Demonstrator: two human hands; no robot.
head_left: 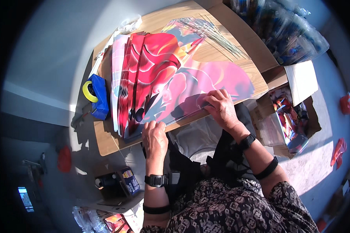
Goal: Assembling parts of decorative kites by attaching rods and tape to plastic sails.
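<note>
A pink and grey printed plastic sheet (186, 89) lies across the wooden table, its near edge along the table's front. My left hand (154, 138) is closed on that edge, fingertips curled over it near the left stack. Farther right, my right hand (221, 108) pinches the same edge, with its shadow falling on the print. A fanned stack of red printed sheets (144, 70) lies against the left part of the pink sheet. Thin sticks (221, 40) are heaped at the far right of the table, partly over another printed piece.
A blue tape dispenser (100, 99) with a yellow roll sits at the table's left edge. Right of the table stands an open cardboard box (270, 120) of colourful packages. Clear plastic bags (287, 35) are piled beyond. A small dark box (111, 186) stands below left.
</note>
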